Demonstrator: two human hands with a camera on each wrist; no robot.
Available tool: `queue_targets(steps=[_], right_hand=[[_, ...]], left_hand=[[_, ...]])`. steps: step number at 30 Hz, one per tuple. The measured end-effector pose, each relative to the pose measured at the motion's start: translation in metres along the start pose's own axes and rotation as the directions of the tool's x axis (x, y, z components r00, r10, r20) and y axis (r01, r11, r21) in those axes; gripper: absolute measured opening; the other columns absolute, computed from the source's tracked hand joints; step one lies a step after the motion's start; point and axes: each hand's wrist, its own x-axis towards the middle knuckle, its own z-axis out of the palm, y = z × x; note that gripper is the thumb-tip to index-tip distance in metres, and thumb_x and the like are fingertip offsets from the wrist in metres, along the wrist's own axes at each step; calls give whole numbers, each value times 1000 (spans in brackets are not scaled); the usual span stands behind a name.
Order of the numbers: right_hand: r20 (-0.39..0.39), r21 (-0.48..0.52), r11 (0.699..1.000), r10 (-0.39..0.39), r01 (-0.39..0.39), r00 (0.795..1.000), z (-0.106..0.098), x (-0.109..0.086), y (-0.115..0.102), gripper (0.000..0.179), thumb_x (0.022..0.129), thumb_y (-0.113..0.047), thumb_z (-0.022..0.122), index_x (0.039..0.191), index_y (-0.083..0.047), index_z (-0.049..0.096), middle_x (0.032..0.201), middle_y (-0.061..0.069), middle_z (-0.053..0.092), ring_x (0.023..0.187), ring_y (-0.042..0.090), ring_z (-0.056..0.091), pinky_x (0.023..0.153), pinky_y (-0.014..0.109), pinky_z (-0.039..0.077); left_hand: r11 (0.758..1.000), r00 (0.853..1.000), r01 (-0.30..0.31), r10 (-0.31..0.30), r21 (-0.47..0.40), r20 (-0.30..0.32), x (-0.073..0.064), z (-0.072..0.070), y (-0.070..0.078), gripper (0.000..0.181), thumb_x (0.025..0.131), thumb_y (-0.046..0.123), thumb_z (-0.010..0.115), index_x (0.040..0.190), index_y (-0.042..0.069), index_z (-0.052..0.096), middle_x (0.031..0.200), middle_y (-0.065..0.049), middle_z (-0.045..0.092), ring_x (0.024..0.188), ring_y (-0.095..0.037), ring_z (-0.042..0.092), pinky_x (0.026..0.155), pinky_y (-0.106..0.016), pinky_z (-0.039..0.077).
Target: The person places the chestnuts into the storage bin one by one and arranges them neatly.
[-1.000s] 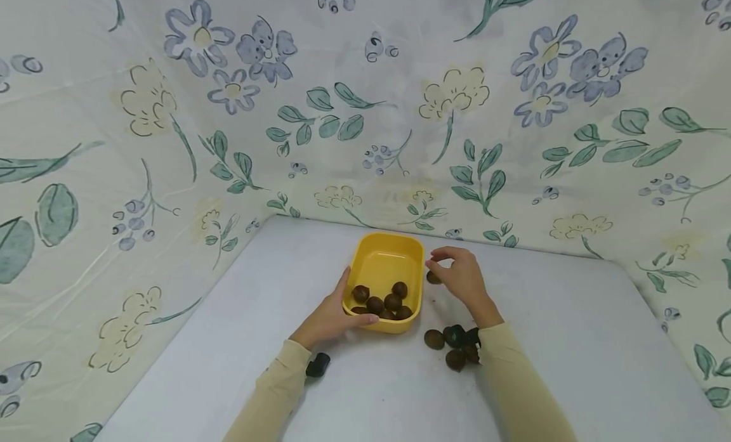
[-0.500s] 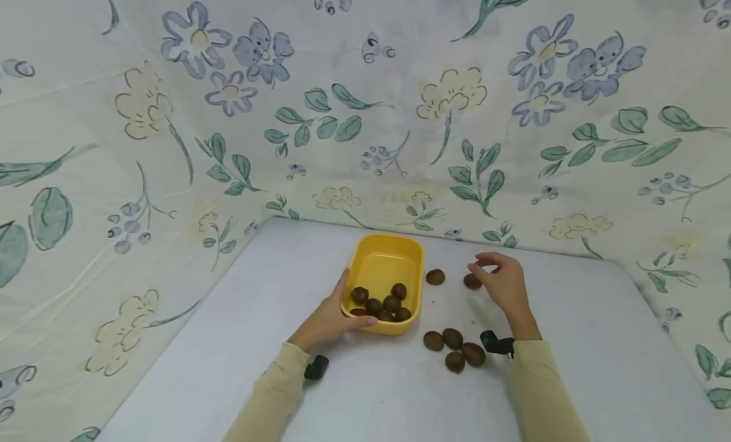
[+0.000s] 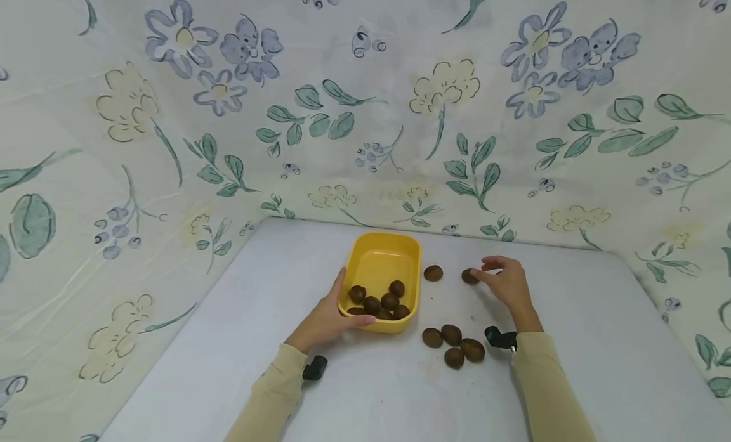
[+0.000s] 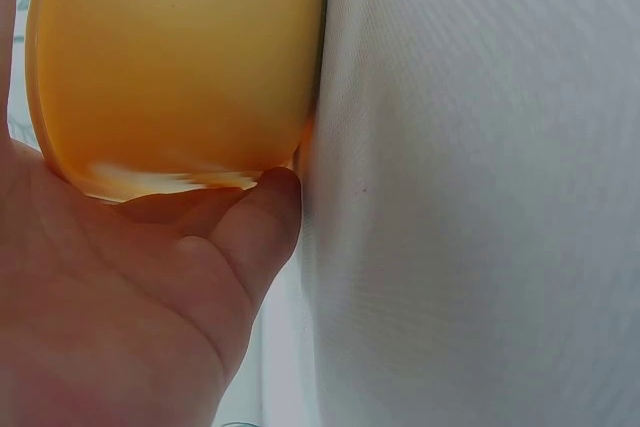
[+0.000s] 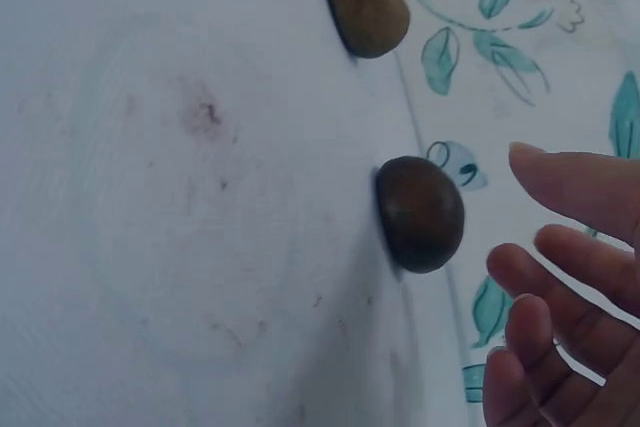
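Chestnuts (image 3: 451,335) Split Between a Yellow Container and the Desk

Seven or so of the chestnuts sit in the yellow container (image 3: 378,264), bunched toward its near end, while its far end shows bare floor. The container stands on the white desk (image 3: 371,404). The person's left hand (image 3: 322,318) grips its near left corner, fingers along the outer wall and thumb over the near rim.

To the right of the container, six more brown nuts lie on the desk. Four form a loose cluster nearer the person; one rests just beside the container's right wall; another, the outer nut (image 3: 467,276), lies farther right, by the right hand (image 3: 508,285). That hand holds nothing: the right wrist view shows its thumb well apart from its loosely bent fingers, with a gap between the fingertips and the nut.

Both arms wear beige sleeves (image 3: 551,385), with a small black device (image 3: 500,338) at each wrist. Flower-printed cloth (image 3: 394,112) hangs behind the desk.
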Motion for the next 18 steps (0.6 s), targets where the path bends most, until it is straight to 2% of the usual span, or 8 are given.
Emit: queue_targets(steps=[4, 9, 18], right_hand=[[43, -2, 999, 42, -42, 998, 4, 1, 2, 55, 94, -31, 76, 135, 3, 63, 129, 27, 68, 121, 42, 60, 97, 52, 53], [114, 9, 996, 88, -90, 990, 7, 2, 3, 60, 90, -30, 79, 137, 2, 61, 132, 28, 65, 126, 43, 56, 105, 56, 49], [135, -34, 996, 86, -82, 987, 10, 6, 3, 57, 89, -27, 81, 132, 6, 62, 127, 29, 66, 120, 42, 59, 104, 56, 49]], left_hand=[[1000, 1000, 3, -3, -2, -2, 0, -1, 0, 132, 75, 59, 86, 168, 27, -2, 172, -16, 24, 157, -40, 31, 125, -65, 29], [1000, 1000, -2, 2, -13, -2, -1, -2, 0, 132, 75, 57, 87, 168, 27, -2, 172, -16, 23, 157, -40, 29, 125, -64, 28], [1000, 1000, -8, 8, -16, 3, 0, -2, 0, 132, 75, 56, 87, 168, 27, -3, 173, -15, 22, 158, -39, 28, 126, -64, 27]])
